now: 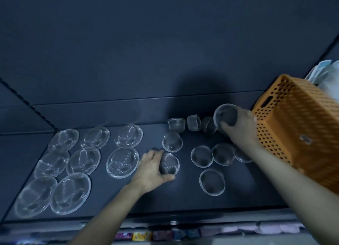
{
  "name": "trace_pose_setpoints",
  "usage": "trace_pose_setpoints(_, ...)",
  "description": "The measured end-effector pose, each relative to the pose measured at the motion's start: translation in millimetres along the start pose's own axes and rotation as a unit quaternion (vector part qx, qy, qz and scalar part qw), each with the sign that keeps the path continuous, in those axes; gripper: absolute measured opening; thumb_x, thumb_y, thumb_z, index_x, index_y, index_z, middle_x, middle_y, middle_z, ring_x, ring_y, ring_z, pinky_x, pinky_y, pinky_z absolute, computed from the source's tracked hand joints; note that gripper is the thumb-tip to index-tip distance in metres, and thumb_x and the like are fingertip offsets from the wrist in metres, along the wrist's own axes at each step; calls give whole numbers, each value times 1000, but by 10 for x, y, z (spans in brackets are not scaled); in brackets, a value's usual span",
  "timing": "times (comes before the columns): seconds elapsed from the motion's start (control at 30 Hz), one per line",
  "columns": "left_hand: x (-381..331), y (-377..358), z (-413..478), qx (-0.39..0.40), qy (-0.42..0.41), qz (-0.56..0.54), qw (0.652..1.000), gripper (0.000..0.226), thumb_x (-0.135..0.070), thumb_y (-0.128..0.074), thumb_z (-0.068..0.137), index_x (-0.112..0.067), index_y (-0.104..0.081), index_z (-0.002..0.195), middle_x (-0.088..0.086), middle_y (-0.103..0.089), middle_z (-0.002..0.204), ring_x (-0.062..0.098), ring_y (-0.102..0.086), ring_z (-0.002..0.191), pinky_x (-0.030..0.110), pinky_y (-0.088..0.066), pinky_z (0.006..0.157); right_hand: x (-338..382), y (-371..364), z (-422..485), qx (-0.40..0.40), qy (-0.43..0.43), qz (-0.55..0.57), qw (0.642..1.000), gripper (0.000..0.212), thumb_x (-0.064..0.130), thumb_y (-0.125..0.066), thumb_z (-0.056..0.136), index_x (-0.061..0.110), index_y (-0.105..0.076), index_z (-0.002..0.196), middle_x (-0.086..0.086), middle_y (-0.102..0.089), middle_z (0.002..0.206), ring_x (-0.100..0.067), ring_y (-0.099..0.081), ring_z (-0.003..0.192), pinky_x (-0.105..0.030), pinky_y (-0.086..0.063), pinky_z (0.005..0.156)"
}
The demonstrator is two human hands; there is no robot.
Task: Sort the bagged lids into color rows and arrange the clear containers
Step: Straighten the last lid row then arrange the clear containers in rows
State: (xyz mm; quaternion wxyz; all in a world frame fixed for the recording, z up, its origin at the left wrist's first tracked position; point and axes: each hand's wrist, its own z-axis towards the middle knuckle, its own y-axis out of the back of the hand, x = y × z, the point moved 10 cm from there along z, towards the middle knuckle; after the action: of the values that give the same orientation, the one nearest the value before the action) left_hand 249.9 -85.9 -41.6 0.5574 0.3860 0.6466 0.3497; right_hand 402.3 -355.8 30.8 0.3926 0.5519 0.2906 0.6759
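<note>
The right forearm (302, 199) lies closest, crossing the lower right corner up to the right hand (238, 129). Its fingers curl round the wall of a raised cup (225, 116), a small clear container held off the dark surface (165, 61) with its mouth turned toward the viewer. At that angle it looks carried rather than set down. The left hand (153, 168) wraps fingers and thumb round a tipped cup (169, 163) that lies on its side on the surface, probably so it can be stood upright in line.

Just beyond the left fingertips stands a single upright cup (172, 141). Between the two hands sits a loose cluster of upright cups (201, 156), one partly hidden by the forearm. Just left of the right fingers, three toppled cups (194, 122) lie near the back step; I judge these not yet arranged.

Behind the right knuckles an orange perforated basket (297, 127) tilts, likely where the cups came from. Past it are pale bags (328, 74), contents unclear. Out from the back of the left hand, flat clear dishes (83, 160) lie in rough rows, which suggests that part is already ordered. Below both wrists runs a strip of coloured packets (143, 235), too blurred to say whether they are the lids.
</note>
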Motion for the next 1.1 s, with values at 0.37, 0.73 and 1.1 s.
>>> trace_pose_setpoints(0.37, 544, 641, -546, -151, -13, -69, 986, 51, -24, -67, 85, -11, -52, 132, 2, -50, 126, 19, -42, 118, 17, -26, 101, 1656, -220, -1234, 138, 153, 162, 965, 61, 25, -76, 71, 21, -53, 128, 10, -51, 115, -14, -45, 112, -21, -31, 93)
trace_pose_setpoints(0.73, 1724, 1075, -1250, -220, 84, 47, 971, 38, 2, -68, 77, -5, -66, 114, 14, -62, 118, 36, -57, 108, 47, -48, 95, 2357, -1510, -2436, 363, 323, -19, 874, 70, 38, -62, 82, 23, -34, 144, 5, -38, 146, -20, -32, 129, -30, -27, 110)
trace_pose_setpoints(1.1, 1954, 956, -1327, -203, 90, 37, 974, 30, 1, -60, 81, -3, -66, 110, 17, -62, 112, 37, -59, 102, 47, -49, 92, 2646, -1795, -2502, 354, 342, -50, 869, 68, 39, -60, 83, 16, -36, 142, -2, -41, 143, -25, -32, 129, -29, -25, 111)
